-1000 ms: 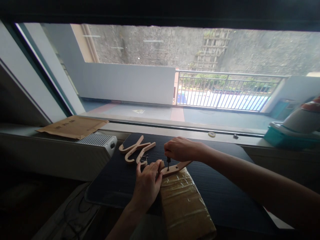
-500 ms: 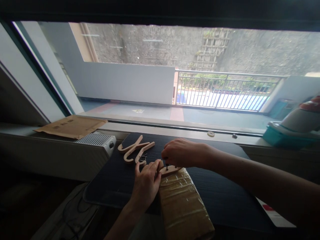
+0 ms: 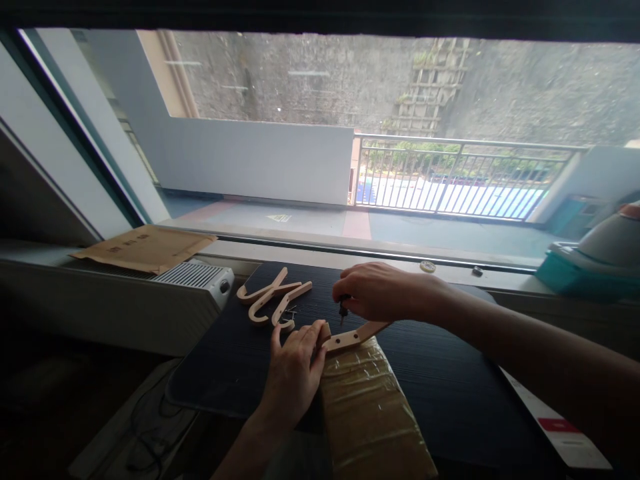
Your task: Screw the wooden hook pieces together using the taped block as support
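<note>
My left hand (image 3: 295,363) is closed around the curled end of a pale wooden hook (image 3: 345,339), which rests across the far end of a taped cardboard box (image 3: 375,407). Two dark holes show in the hook's flat middle. Above it, my right hand (image 3: 377,291) grips a small dark hand tool with a thin pointed bit (image 3: 343,311); its handle is mostly hidden in my fingers. The bit's tip is just clear of the wood. More wooden hooks (image 3: 270,293) lie to the left, with a few small screws (image 3: 291,312) beside them.
The dark table (image 3: 235,373) stands against a window sill bearing a tape roll (image 3: 427,267) and a small metal object (image 3: 477,271). A radiator (image 3: 200,277) with a brown envelope (image 3: 145,248) is at left. A teal container (image 3: 570,270) stands at right.
My right hand has lifted the tool up and slightly right, off the hook, uncovering its hole and far arm. My left hand keeps its hold. The view has shifted a little.
</note>
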A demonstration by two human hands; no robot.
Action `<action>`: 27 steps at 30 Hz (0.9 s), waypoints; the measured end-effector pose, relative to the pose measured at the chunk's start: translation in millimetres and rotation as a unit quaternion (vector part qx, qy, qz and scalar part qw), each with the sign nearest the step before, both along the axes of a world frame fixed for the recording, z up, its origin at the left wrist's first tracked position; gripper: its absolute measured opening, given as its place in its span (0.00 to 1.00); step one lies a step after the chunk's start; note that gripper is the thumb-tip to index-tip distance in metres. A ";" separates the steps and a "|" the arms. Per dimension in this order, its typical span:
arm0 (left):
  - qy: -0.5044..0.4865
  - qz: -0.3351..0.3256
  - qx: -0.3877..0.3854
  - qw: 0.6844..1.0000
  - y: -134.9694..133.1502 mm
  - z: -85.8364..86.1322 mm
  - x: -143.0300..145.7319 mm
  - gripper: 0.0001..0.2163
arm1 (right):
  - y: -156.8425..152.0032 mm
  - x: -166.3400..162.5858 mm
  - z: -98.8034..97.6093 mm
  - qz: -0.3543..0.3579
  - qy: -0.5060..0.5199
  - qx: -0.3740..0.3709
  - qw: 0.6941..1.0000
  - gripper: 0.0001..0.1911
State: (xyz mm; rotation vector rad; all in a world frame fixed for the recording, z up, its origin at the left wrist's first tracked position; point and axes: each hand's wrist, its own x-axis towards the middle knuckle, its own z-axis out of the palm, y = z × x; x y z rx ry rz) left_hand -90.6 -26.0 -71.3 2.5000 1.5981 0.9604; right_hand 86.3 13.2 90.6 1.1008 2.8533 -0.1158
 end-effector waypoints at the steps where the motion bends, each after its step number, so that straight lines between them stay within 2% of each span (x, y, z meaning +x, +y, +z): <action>1: 0.000 0.001 0.003 1.000 0.1 -0.5 0.0 0.16 | 0.9 0.9 -0.2 -0.002 0.011 0.002 1.000 0.11; 8: -0.007 -0.005 -0.002 1.000 1.3 -3.2 -0.9 0.16 | 0.7 0.4 -2.4 0.008 0.006 -0.036 0.999 0.11; 22: -0.012 -0.008 -0.009 1.000 1.1 -3.0 -1.3 0.16 | 1.3 -5.6 -9.0 0.010 -0.006 -0.035 0.999 0.12; 27: -0.011 -0.009 -0.001 1.000 1.1 -3.4 -1.0 0.16 | 1.9 -4.0 -12.0 0.043 0.002 -0.033 0.999 0.10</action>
